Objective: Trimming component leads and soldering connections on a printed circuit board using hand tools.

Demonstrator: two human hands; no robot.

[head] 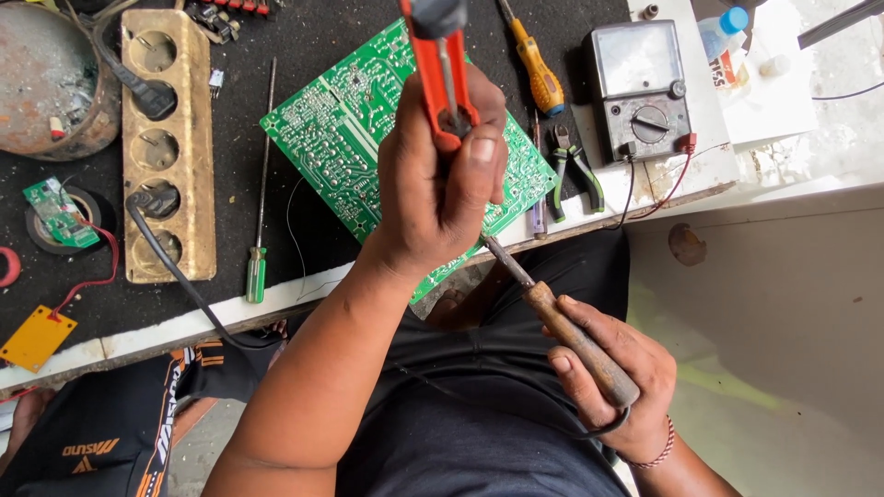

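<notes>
Left hand (442, 184) is closed round an orange-handled tool (440, 69) w/ metal shaft, right hand (612, 368) gripping the soldering iron (562, 327) by its wooden handle, tip angled toward the green circuit board (345, 129) at the table (304, 37) edge. Iron's likely light and stiff, tip prob. hot, so hold only the wood; board's thin, fragile — take it by the edges.

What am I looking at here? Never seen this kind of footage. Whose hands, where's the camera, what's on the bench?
It is one picture from a camera worn on a person's head, looking down at their own two bare hands; no robot. The left hand grips a red-handled tool. The right hand holds a soldering iron by its wooden handle, its tip hidden behind the left hand. Beneath them a green circuit board lies on the dark bench. Around it: a socket strip, two screwdrivers, pliers and an analogue meter.
</notes>
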